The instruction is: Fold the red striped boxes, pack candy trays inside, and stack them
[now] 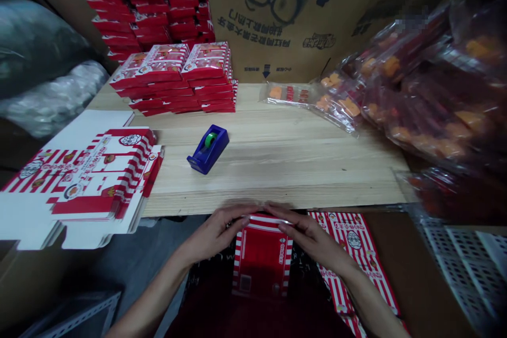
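A red and white striped box (261, 256) stands on my lap below the table's front edge. My left hand (222, 227) and my right hand (304, 232) both press their fingers on its top end, fingertips almost meeting. A blue tape dispenser (208, 149) with a green roll sits on the wooden table (285, 158) just beyond my hands. To the left lies a pile of flat unfolded striped cartons (87, 179).
Stacks of filled red boxes (178, 76) stand at the table's back left, more piled behind. Clear bags of orange snacks (415, 90) heap up on the right. A large cardboard box (293, 10) closes the back. Another flat striped carton (356, 253) lies by my right arm.
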{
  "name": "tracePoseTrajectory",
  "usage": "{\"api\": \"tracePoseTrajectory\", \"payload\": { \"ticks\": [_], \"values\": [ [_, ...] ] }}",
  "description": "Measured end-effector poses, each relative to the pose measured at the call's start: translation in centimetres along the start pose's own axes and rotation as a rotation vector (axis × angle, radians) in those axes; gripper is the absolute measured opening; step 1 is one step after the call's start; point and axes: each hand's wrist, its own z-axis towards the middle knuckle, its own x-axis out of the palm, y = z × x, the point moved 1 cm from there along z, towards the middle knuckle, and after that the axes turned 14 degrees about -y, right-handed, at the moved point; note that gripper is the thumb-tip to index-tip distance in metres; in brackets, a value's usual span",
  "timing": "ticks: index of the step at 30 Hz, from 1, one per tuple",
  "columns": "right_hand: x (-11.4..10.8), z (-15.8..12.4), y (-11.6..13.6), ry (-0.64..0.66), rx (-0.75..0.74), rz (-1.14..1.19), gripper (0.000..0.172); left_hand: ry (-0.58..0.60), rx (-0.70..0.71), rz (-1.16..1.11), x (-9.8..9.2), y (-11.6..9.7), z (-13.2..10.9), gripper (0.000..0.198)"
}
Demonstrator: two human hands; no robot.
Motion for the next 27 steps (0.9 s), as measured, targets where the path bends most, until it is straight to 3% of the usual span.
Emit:
{"api": "tracePoseTrajectory", "payload": {
  "ticks": [3, 8, 14, 16, 19, 20, 21, 22, 25, 27],
  "values": [
    [0.1, -0.6, 0.0, 0.004, -0.031, -0.044, 0.038, 0.037, 0.057, 0.047, -0.1, 0.0, -0.7, 0.044],
    [1.1, -1.4, -0.5, -0.019, -0.118, -0.103, 0.034, -0.007, 0.076, 0.101, 0.1, 1.6, -1.3, 0.034],
    [1.6, -0.6, -2.3, -0.160, -0.105, -0.139, 0.025, -0.078, 0.139, 0.131, 0.9, 1.6, -1.6, 0.029],
    [1.6, -0.1, -2.8, -0.203, -0.096, -0.156, 0.024, -0.285, 0.219, 0.189, -0.3, 1.2, -0.8, 0.029],
    [1.4, 0.2, -3.0, -0.203, -0.054, -0.150, 0.030, -0.922, 0.303, 0.311, -4.1, 1.4, 1.7, 0.055],
    [1.4, 0.2, -3.0, -0.204, -0.039, -0.143, 0.033, -1.046, 0.287, 0.359, -5.5, 1.8, 2.7, 0.067],
    [1.3, 0.1, -2.9, -0.213, -0.028, -0.139, 0.035, -1.067, 0.252, 0.395, -6.8, 2.2, 3.7, 0.074],
    [1.3, -0.1, -2.8, -0.221, -0.024, -0.140, 0.036, -1.012, 0.208, 0.413, -8.0, 2.7, 4.6, 0.075],
    [1.2, -0.6, -2.7, -0.230, -0.031, -0.157, 0.036, -0.837, 0.135, 0.419, -10.5, 3.8, 6.2, 0.055],
    [0.9, -0.9, -2.9, -0.246, -0.037, -0.172, 0.036, -0.792, 0.125, 0.420, -11.8, 3.7, 6.3, 0.044]
  ]
}}
